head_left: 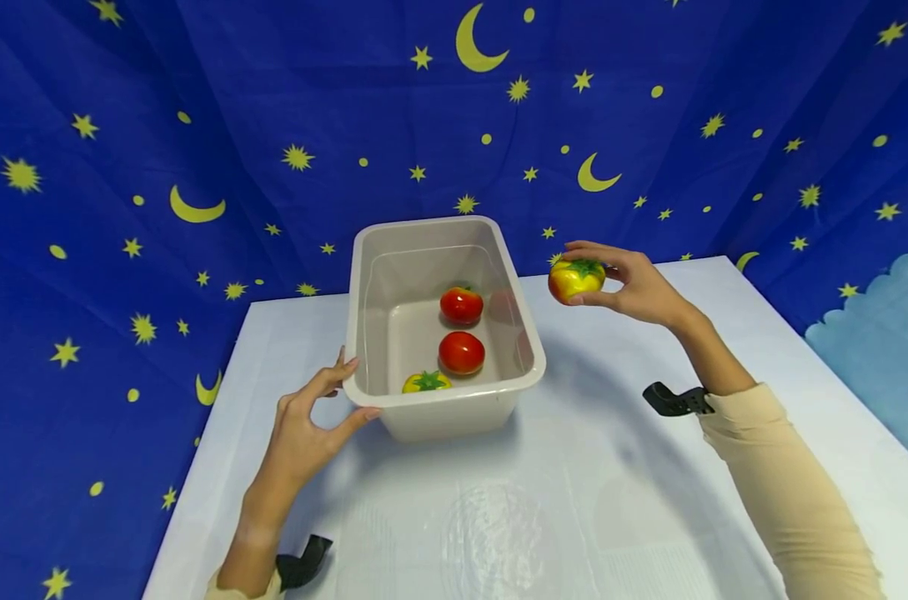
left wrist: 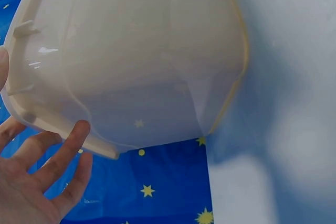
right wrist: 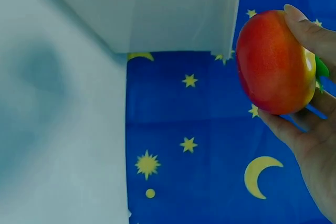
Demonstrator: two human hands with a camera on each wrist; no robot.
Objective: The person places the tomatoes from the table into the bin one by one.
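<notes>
A beige plastic tub (head_left: 524,329) stands on the white table (head_left: 574,500). Inside lie two red tomatoes (head_left: 462,305) (head_left: 461,352) and a yellow one with a green stem (head_left: 426,382). My left hand (head_left: 314,417) touches the tub's near left corner with thumb and fingertips; in the left wrist view its fingers (left wrist: 63,153) lie against the tub (left wrist: 147,61) rim. My right hand (head_left: 634,283) holds a yellow-red tomato (head_left: 576,279) in the air to the right of the tub, above the table; the right wrist view shows this tomato (right wrist: 273,61) pinched by the fingers (right wrist: 315,30).
A blue cloth with yellow stars and moons (head_left: 198,167) hangs behind and around the table. The table's left edge (head_left: 198,442) lies close to my left hand. Bare white tabletop spreads in front of and right of the tub.
</notes>
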